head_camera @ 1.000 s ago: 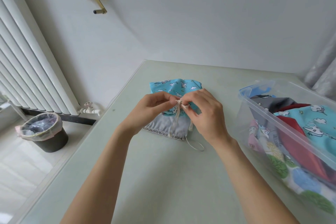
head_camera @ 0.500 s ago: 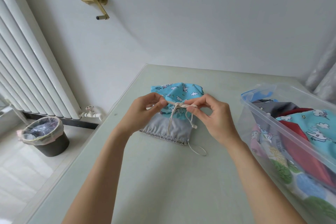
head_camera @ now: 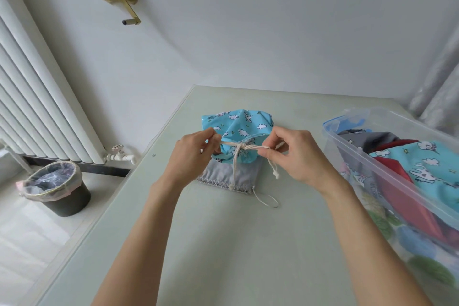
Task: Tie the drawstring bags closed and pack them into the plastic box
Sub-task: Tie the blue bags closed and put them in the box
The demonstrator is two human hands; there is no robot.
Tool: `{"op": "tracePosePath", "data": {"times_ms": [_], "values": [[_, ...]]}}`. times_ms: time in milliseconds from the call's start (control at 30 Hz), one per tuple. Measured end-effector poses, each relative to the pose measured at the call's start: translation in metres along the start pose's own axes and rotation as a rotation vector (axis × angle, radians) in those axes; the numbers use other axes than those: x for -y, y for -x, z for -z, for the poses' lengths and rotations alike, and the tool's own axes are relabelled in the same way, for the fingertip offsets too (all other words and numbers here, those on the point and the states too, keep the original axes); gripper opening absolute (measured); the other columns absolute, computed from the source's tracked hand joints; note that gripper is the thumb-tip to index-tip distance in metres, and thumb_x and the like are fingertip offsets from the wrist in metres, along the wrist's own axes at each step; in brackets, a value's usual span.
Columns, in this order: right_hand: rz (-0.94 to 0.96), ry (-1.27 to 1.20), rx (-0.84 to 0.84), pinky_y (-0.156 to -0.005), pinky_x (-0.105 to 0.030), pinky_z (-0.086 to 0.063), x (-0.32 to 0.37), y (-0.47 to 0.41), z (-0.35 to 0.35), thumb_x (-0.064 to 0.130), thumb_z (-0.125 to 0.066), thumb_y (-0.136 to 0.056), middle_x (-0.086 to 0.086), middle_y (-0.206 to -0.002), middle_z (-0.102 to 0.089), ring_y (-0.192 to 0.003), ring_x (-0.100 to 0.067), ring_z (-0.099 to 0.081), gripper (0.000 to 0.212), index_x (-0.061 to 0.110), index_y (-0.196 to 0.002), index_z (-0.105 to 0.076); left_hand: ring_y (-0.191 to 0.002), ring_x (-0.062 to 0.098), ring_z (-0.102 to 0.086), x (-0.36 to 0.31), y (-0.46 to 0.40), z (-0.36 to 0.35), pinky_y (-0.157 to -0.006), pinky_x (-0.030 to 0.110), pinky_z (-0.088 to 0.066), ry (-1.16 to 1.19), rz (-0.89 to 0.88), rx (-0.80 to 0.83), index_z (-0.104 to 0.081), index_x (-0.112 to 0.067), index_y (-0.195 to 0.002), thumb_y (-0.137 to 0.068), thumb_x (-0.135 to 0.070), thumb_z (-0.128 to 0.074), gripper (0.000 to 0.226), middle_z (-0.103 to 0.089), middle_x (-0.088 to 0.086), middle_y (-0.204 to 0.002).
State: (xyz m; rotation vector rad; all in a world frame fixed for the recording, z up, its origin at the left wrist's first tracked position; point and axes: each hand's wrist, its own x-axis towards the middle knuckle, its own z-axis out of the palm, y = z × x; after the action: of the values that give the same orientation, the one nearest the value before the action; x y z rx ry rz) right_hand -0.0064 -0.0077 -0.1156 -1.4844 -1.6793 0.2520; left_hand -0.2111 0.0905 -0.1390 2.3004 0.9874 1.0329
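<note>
Knot-tightening looks like the step: left hand (head_camera: 192, 154) and right hand (head_camera: 295, 154) each pinch an end of the drawstring (head_camera: 238, 148) across the blue bag (head_camera: 238, 126) at frame centre. Next, probably lift it into the plastic box (head_camera: 387, 176) at right.

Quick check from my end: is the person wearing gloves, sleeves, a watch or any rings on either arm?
Nothing worn shows. The left hand and right hand are bare, with no gloves, and no rings visible on the fingers in view. Both forearms are uncovered from wrist to the bottom edge of the picture: no sleeves, watch, bracelet or markings.
</note>
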Motion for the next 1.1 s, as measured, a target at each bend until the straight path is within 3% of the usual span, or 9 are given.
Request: {"op": "tracePosePath", "data": {"times_ms": [100, 200, 333, 500, 700, 767, 900, 1000, 1100], "values": [[0.155, 0.007, -0.156, -0.063, -0.023, -0.045, 0.006, -0.002, -0.002, 0.017, -0.071, -0.08, 0.0, -0.08, -0.056, -0.071, -0.017, -0.054, 0.017, 0.012, -0.072, -0.057, -0.069, -0.003, -0.064, -0.006, 0.001, -0.004, -0.072, 0.027, -0.055, 0.103, 0.049, 0.044, -0.055, -0.025, -0.072, -0.096, -0.027, -0.048, 0.025, -0.065, -0.017, -0.07], [0.176, -0.011, -0.192, -0.063, -0.015, -0.037, 0.01, -0.002, -0.003, 0.018, -0.066, -0.083, 0.009, -0.078, -0.054, -0.067, -0.01, -0.048, 0.007, 0.013, -0.079, -0.062, -0.069, -0.004, -0.064, -0.011, 0.001, -0.005, -0.069, 0.013, -0.049, 0.26, 0.065, 0.057, -0.061, -0.025, -0.076, -0.09, -0.031, -0.055, 0.016, -0.067, -0.015, -0.069], [0.069, -0.106, -0.135, -0.063, -0.018, -0.046, 0.017, 0.002, -0.01, 0.009, -0.065, -0.084, 0.008, -0.072, -0.063, -0.064, -0.007, -0.055, 0.008, 0.015, -0.079, -0.063, -0.082, 0.003, -0.068, -0.012, 0.002, -0.002, -0.079, 0.015, -0.049, 0.329, -0.009, 0.117, -0.066, -0.028, -0.099, -0.076, -0.038, -0.065, 0.025, -0.072, -0.011, -0.081], [-0.05, -0.196, -0.138, -0.061, -0.012, -0.044, 0.017, 0.009, -0.013, 0.016, -0.073, -0.079, 0.015, -0.061, -0.061, -0.057, -0.002, -0.055, 0.012, 0.018, -0.074, -0.063, -0.069, 0.005, -0.066, -0.014, -0.001, -0.001, -0.071, 0.027, -0.053, 0.358, 0.009, 0.013, -0.069, -0.028, -0.074, -0.078, -0.021, -0.072, 0.008, -0.071, -0.015, -0.074], [-0.002, -0.026, -0.163, -0.057, -0.019, -0.045, 0.009, 0.027, -0.018, 0.019, -0.073, -0.08, 0.006, -0.062, -0.063, -0.057, -0.01, -0.055, 0.015, 0.011, -0.071, -0.063, -0.067, 0.015, -0.062, -0.009, -0.002, -0.012, -0.075, 0.04, -0.053, 0.409, 0.167, 0.026, -0.069, -0.015, -0.072, -0.084, -0.023, -0.067, 0.014, -0.068, 0.008, -0.07], [0.074, -0.025, -0.167, -0.059, -0.026, -0.046, 0.007, 0.033, -0.021, 0.017, -0.069, -0.081, 0.003, -0.065, -0.063, -0.058, -0.013, -0.054, 0.015, 0.008, -0.072, -0.062, -0.064, 0.014, -0.06, -0.009, -0.001, -0.016, -0.071, 0.035, -0.052, 0.418, 0.201, 0.018, -0.067, -0.012, -0.072, -0.085, -0.024, -0.067, 0.017, -0.065, 0.006, -0.067], [0.19, -0.108, -0.207, -0.063, -0.022, -0.045, 0.005, 0.043, -0.026, 0.015, -0.065, -0.084, -0.003, -0.069, -0.061, -0.063, -0.013, -0.053, 0.016, 0.005, -0.072, -0.061, -0.046, -0.001, -0.043, -0.008, -0.001, -0.021, -0.051, 0.012, -0.033, 0.428, 0.234, 0.036, -0.063, -0.015, -0.068, -0.085, -0.025, -0.066, 0.02, -0.051, -0.007, -0.054], [0.194, -0.162, -0.236, -0.064, -0.022, -0.046, 0.006, 0.046, -0.03, 0.018, -0.064, -0.084, -0.004, -0.07, -0.061, -0.064, -0.014, -0.053, 0.018, 0.005, -0.072, -0.06, -0.043, 0.003, -0.035, -0.005, -0.001, -0.025, -0.047, 0.012, -0.026, 0.412, 0.236, 0.043, -0.062, -0.017, -0.066, -0.085, -0.027, -0.066, 0.022, -0.044, -0.008, -0.052], [0.08, -0.208, -0.165, -0.066, -0.019, -0.046, 0.001, 0.049, -0.028, 0.015, -0.068, -0.083, 0.001, -0.07, -0.063, -0.065, -0.013, -0.055, 0.014, 0.007, -0.074, -0.062, -0.045, 0.0, -0.043, 0.001, 0.002, -0.026, -0.051, 0.01, -0.032, 0.384, 0.213, 0.094, -0.064, -0.016, -0.069, -0.084, -0.027, -0.066, 0.019, -0.052, -0.012, -0.052]]}}
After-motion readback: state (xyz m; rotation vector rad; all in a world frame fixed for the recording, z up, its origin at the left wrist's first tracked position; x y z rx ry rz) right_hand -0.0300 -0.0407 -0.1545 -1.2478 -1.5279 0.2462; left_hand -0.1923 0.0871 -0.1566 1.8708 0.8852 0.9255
